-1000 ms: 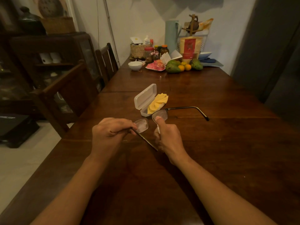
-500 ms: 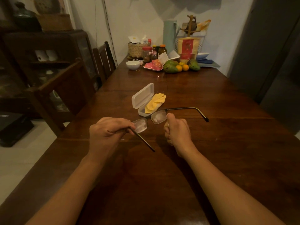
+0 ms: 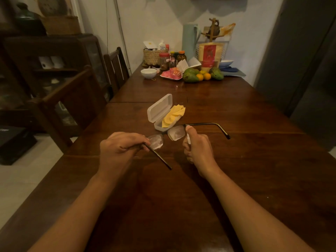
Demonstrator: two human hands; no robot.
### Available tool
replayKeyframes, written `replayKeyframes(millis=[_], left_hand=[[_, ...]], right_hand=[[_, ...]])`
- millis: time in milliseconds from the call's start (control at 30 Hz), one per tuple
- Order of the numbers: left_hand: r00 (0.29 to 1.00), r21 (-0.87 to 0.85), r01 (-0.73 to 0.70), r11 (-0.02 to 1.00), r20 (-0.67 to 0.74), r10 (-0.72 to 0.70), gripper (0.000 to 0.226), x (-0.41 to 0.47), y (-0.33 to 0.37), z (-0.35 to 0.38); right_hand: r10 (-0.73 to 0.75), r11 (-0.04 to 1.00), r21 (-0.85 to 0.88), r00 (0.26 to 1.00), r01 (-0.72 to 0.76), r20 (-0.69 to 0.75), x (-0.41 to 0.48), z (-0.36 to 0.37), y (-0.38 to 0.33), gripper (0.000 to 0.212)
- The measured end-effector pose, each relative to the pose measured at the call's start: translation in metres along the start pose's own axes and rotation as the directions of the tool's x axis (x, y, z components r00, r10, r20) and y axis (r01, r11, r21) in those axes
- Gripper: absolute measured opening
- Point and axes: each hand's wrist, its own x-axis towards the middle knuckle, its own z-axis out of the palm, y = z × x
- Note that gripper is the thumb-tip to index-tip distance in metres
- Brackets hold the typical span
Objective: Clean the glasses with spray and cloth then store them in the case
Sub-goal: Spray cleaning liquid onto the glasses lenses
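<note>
Dark wooden counter (image 3: 254,179) fills a dim room, chairs (image 3: 72,99) at left. Left hand (image 3: 121,148) pinches glasses (image 3: 176,132); right hand (image 3: 198,150) grips a small white item (image 3: 188,140).

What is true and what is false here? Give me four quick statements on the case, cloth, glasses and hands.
1. The case lies open on the table. True.
2. The yellow cloth is in the right hand. False: it lies in the case; that hand grips a small white spray bottle.
3. The left hand holds the glasses by one temple. True.
4. The glasses are folded. False: both temples stand spread.
</note>
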Motion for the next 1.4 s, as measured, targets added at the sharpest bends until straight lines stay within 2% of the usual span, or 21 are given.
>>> replayKeyframes(millis=[133,267,333,400,467,567,633,733,800,833,933,967,1000,1067,1233,1400], left_hand=[[0.998,0.186,-0.001,0.983,0.066,-0.011,0.012,-0.002,-0.012,-0.006],[0.984,0.427,-0.062,0.902,0.179,-0.018,0.015,-0.001,-0.027,-0.011],[0.968,0.468,-0.092,0.879,0.249,-0.032,0.007,0.001,-0.029,-0.011],[0.939,0.455,-0.094,0.885,0.336,-0.073,0.02,0.002,-0.026,-0.009],[0.903,0.425,-0.076,0.902,0.412,-0.118,0.024,0.003,-0.022,-0.009],[0.835,0.384,-0.008,0.923,0.511,-0.205,0.029,0.007,-0.017,-0.009],[0.768,0.351,0.1,0.931,0.568,-0.297,0.041,0.013,-0.014,-0.012],[0.744,0.309,0.32,0.895,0.503,-0.44,0.064,0.028,-0.012,-0.025],[0.734,0.397,0.311,0.864,0.477,-0.483,0.075,0.04,-0.016,-0.03],[0.698,0.47,0.273,0.839,0.503,-0.509,0.08,0.045,-0.02,-0.029],[0.479,0.576,0.203,0.792,0.647,-0.593,0.091,0.059,-0.03,-0.016],[0.434,0.562,0.206,0.801,0.681,-0.59,0.092,0.063,-0.032,-0.011],[0.423,0.543,0.209,0.814,0.7,-0.575,0.089,0.066,-0.034,-0.007],[0.467,0.502,0.207,0.84,0.704,-0.535,0.077,0.069,-0.039,0.0],[0.634,0.392,0.21,0.896,0.643,-0.43,0.038,0.068,-0.048,0.011],[0.659,0.448,0.131,0.884,0.627,-0.416,0.025,0.068,-0.05,0.014]], right_hand=[[-0.015,1.0,0.002,0.992,0.015,0.126,-0.006,-0.003,0.002,0.058],[-0.056,0.998,-0.023,0.963,0.064,0.262,-0.012,-0.002,0.004,0.058],[-0.077,0.996,-0.017,0.952,0.086,0.295,-0.015,-0.002,0.004,0.06],[-0.094,0.995,0.011,0.95,0.095,0.298,-0.017,-0.002,0.004,0.061],[-0.119,0.992,0.065,0.95,0.105,0.29,-0.018,-0.002,0.003,0.059],[-0.145,0.987,0.105,0.951,0.121,0.273,-0.02,-0.005,0.001,0.058],[-0.158,0.985,0.103,0.952,0.135,0.262,-0.022,-0.007,-0.002,0.058],[-0.19,0.98,0.102,0.953,0.17,0.237,-0.024,-0.009,-0.005,0.059],[-0.211,0.976,0.111,0.952,0.19,0.223,-0.025,-0.01,-0.008,0.06],[-0.215,0.974,0.112,0.951,0.194,0.222,-0.026,-0.009,-0.009,0.061],[-0.212,0.976,0.1,0.949,0.193,0.233,-0.029,-0.008,-0.012,0.061],[-0.211,0.976,0.097,0.948,0.193,0.238,-0.03,-0.008,-0.013,0.061],[-0.21,0.977,0.094,0.947,0.192,0.242,-0.03,-0.008,-0.015,0.061],[-0.206,0.978,0.089,0.947,0.189,0.247,-0.032,-0.007,-0.016,0.061],[-0.226,0.974,0.092,0.936,0.209,0.27,-0.036,-0.005,-0.017,0.058],[-0.263,0.964,0.1,0.923,0.245,0.282,-0.04,-0.002,-0.022,0.059]])
